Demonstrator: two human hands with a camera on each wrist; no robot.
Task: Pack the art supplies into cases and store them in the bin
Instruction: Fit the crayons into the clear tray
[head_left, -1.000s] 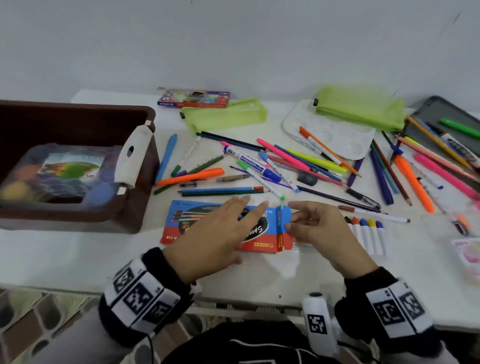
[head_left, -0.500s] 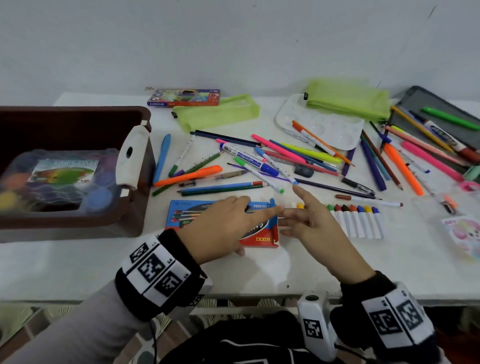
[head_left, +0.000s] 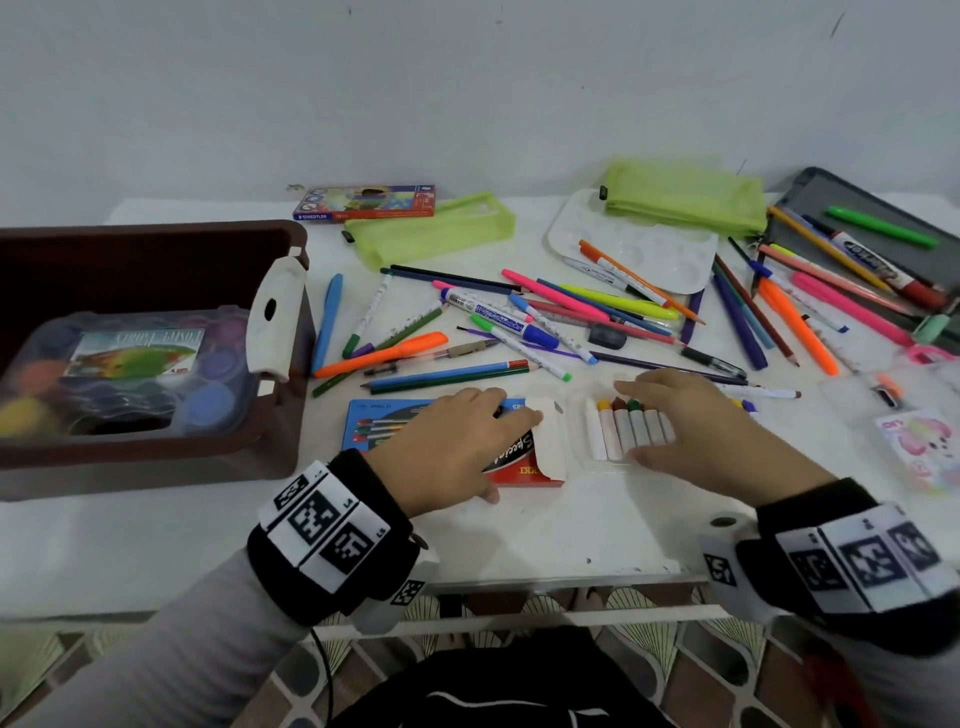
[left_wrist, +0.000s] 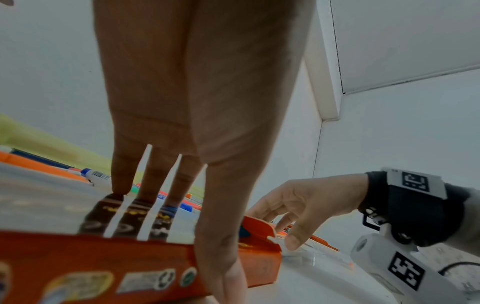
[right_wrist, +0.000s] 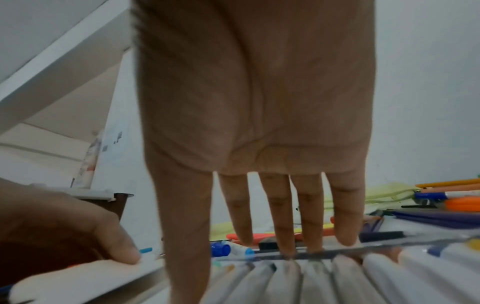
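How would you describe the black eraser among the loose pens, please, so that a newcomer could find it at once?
Start at the white paint palette at the back of the table, right of centre. Just in front of its near left corner lies the pile of pens; the black eraser sits there, the only short, dark block among long, thin, colourful barrels.

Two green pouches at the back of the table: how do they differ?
The left pouch lies flat on the bare table beside a coloured-pencil box; the right pouch rests partly on the white paint palette. The left pouch looks thin and see-through; the right pouch looks thicker, folded or bunched. Both are lime-green mesh with a dark tab at the left end, and neither hand touches them.
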